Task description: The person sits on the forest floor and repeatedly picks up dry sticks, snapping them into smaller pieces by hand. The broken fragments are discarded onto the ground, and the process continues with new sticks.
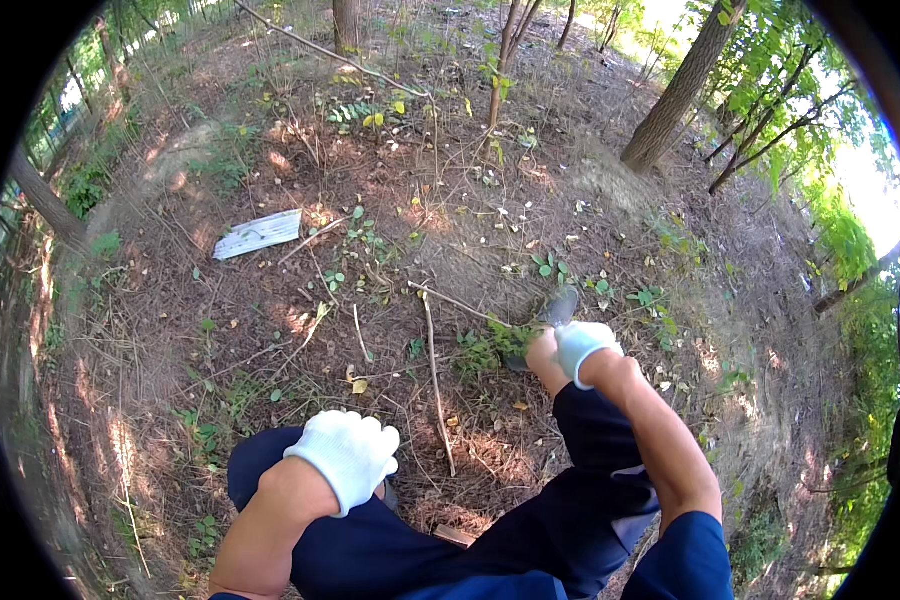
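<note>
My left hand (349, 457), in a white knit glove, is held over my bent left knee (262, 457). Its fingers are curled in, and nothing shows in them. In a matching glove, my right hand (586, 351) is over my right shin (546, 364), just below the dark shoe (559, 306). That hand is blurred and its fingers are hidden, so whether it grips anything does not show. A feathery green plant (495, 349) stands left of the right ankle. Between my feet lies a long bare stick (435, 375), its far end near a second thin stick (457, 304).
A pale ribbed panel (259, 234) lies on the leaf-strewn ground, ahead to the left. A brown piece (454, 535), perhaps wood, is below my legs. A thick tree trunk (679, 90) leans at the upper right, with a slim one (497, 82) nearer the middle.
</note>
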Demonstrator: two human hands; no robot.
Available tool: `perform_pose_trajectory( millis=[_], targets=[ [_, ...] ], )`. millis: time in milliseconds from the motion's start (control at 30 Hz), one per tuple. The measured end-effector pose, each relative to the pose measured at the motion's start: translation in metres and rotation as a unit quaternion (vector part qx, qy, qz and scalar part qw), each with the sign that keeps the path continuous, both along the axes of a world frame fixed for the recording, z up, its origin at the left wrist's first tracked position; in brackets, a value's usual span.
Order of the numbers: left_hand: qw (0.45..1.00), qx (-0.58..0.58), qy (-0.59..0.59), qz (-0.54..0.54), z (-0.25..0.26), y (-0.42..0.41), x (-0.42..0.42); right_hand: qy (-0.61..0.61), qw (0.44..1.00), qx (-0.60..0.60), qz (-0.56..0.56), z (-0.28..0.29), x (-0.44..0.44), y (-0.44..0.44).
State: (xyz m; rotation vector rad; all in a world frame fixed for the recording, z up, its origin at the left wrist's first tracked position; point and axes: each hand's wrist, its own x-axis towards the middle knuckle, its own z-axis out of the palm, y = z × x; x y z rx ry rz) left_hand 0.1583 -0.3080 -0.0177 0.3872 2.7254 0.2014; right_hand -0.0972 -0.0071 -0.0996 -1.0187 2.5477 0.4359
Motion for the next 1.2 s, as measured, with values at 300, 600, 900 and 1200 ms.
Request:
perform_pose_trajectory(
  millis=[300,600,900,1200],
  targets=[
    [0.998,0.039,0.052,0.004,-0.011,-0.01,-0.002,0.006,0.989,-0.126,-0.076,-0.145,-0.081,-0.013],
    [1.0,0.015,0.014,0.021,-0.002,-0.015,-0.012,0.021,0.994,-0.03,-0.106,-0.235,-0.092,-0.065],
    [1.0,0.011,0.008,0.025,0.0,-0.016,-0.019,0.025,0.988,-0.054,-0.143,-0.227,-0.095,-0.07],
    [0.999,0.019,0.034,0.033,-0.01,-0.019,0.001,0.161,0.963,-0.217,-0.016,-0.149,-0.077,-0.075]
  ],
)
